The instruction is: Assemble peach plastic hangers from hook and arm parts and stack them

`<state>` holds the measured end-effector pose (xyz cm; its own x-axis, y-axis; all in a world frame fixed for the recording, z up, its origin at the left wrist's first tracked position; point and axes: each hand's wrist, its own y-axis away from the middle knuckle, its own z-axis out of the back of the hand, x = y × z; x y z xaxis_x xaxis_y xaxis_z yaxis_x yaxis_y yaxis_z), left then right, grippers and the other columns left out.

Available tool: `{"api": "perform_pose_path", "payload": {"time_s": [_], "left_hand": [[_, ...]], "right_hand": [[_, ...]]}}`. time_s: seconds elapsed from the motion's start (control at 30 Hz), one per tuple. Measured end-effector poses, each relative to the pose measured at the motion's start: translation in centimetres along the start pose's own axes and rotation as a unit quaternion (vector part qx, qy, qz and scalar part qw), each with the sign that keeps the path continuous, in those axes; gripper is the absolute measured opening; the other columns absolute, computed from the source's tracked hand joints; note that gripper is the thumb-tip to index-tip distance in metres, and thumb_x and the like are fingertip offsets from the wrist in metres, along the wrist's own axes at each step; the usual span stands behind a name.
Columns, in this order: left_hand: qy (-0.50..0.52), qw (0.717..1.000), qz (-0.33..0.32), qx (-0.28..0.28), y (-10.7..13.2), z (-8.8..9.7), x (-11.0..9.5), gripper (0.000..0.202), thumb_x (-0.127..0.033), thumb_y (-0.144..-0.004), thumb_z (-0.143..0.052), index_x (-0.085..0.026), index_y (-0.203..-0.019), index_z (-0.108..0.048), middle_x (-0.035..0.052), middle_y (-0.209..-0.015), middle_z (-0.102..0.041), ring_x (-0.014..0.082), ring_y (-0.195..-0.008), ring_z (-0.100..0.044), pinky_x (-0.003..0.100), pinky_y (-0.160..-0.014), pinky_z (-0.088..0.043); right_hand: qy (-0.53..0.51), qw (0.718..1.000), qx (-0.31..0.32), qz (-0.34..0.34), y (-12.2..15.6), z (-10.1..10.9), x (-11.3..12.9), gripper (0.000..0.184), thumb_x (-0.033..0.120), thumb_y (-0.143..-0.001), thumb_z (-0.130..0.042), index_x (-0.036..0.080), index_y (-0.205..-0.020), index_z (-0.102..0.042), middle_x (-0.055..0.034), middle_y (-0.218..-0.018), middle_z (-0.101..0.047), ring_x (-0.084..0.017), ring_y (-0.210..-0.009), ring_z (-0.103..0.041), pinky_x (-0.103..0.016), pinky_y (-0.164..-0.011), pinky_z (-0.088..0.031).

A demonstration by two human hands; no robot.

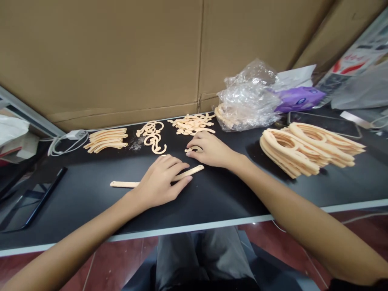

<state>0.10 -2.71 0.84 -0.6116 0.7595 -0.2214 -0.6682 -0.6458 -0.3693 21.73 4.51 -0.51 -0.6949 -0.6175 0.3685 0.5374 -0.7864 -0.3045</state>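
My left hand rests over a pale wooden strip on the black tabletop, with thumb and fingers closed about it. Wood shows on both sides of the hand, with a small hole near each visible end; the middle is hidden. A little farther back, my right hand grips a small curved wooden piece, partly covered by the fingers. Just behind it lies a heap of small curved wooden pieces. Scroll-shaped wooden pieces lie beyond my left hand.
A stack of curved strips sits left beside a white charger. Stacked wooden panels with round openings stand at right. Behind them are a clear plastic bag and a purple packet. A phone lies left.
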Motion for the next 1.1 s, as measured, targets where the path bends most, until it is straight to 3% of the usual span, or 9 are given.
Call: {"api": "perform_pose_path", "payload": {"time_s": [0.1,0.2,0.43,0.57,0.73,0.9,1.1], "left_hand": [[0.005,0.998,0.022,0.055,-1.3,-0.5,-1.0,0.015,-0.025,-0.097,-0.055,-0.016,-0.104,-0.065,0.0075,-0.104,-0.069,0.0233,-0.098,-0.063,0.041,-0.088,-0.051],[0.027,0.996,0.048,0.075,-2.1,-0.7,-1.5,0.006,-0.017,-0.094,-0.054,-0.017,-0.095,-0.06,0.0057,-0.099,-0.067,0.0218,-0.094,-0.062,0.037,-0.083,-0.051],[-0.024,0.997,0.051,0.055,-1.3,-0.3,-0.7,0.01,-0.013,-0.095,-0.047,-0.019,-0.092,-0.054,0.0048,-0.091,-0.065,0.0204,-0.085,-0.061,0.033,-0.072,-0.049],[-0.071,0.995,0.069,0.034,-0.7,-0.2,-0.4,0.011,-0.014,-0.094,-0.046,-0.019,-0.09,-0.055,0.0048,-0.086,-0.065,0.0212,-0.081,-0.061,0.033,-0.067,-0.047],[-0.04,0.994,0.097,0.001,-0.8,-0.8,-0.3,0.01,-0.011,-0.088,-0.048,-0.019,-0.088,-0.054,0.0049,-0.085,-0.065,0.0212,-0.081,-0.061,0.033,-0.069,-0.049],[-0.015,0.993,0.111,-0.019,-0.7,-1.4,-0.1,0.006,-0.02,-0.093,-0.053,-0.019,-0.087,-0.053,0.0053,-0.086,-0.065,0.022,-0.082,-0.061,0.035,-0.069,-0.049],[-0.029,0.998,0.055,-0.023,-0.5,-1.6,-0.2,0.011,-0.016,-0.096,-0.05,-0.018,-0.086,-0.054,0.0054,-0.085,-0.064,0.0195,-0.08,-0.059,0.032,-0.069,-0.048]], "right_hand": [[0.016,1.0,0.005,0.008,0.0,0.1,0.0,0.024,0.032,-0.097,-0.058,0.017,-0.103,-0.076,-0.0095,-0.106,-0.069,-0.025,-0.107,-0.06,-0.037,-0.096,-0.045],[0.038,0.999,0.01,0.013,0.1,0.4,0.3,0.027,0.028,-0.101,-0.05,0.017,-0.105,-0.075,-0.0103,-0.106,-0.069,-0.024,-0.107,-0.06,-0.035,-0.093,-0.044],[0.078,0.996,-0.007,-0.033,0.7,1.9,1.5,0.034,0.035,-0.106,-0.037,0.021,-0.112,-0.067,-0.0099,-0.106,-0.072,-0.024,-0.094,-0.064,-0.032,-0.074,-0.039],[0.015,0.999,-0.02,-0.044,0.8,2.5,1.8,0.032,0.036,-0.104,-0.04,0.02,-0.106,-0.067,-0.007,-0.093,-0.074,-0.021,-0.081,-0.064,-0.03,-0.07,-0.037],[-0.088,0.993,0.071,-0.039,1.1,3.0,1.6,0.022,0.031,-0.094,-0.054,0.019,-0.091,-0.072,0.0014,-0.064,-0.066,-0.013,-0.059,-0.055,-0.026,-0.063,-0.036],[-0.158,0.977,0.13,-0.057,2.5,3.3,1.1,0.027,0.039,-0.094,-0.052,0.02,-0.088,-0.071,0.0028,-0.066,-0.063,-0.013,-0.061,-0.053,-0.026,-0.06,-0.037],[-0.13,0.98,0.144,-0.047,3.5,3.3,1.1,0.029,0.037,-0.094,-0.049,0.02,-0.086,-0.071,0.0033,-0.063,-0.06,-0.012,-0.059,-0.051,-0.026,-0.06,-0.035]]}}
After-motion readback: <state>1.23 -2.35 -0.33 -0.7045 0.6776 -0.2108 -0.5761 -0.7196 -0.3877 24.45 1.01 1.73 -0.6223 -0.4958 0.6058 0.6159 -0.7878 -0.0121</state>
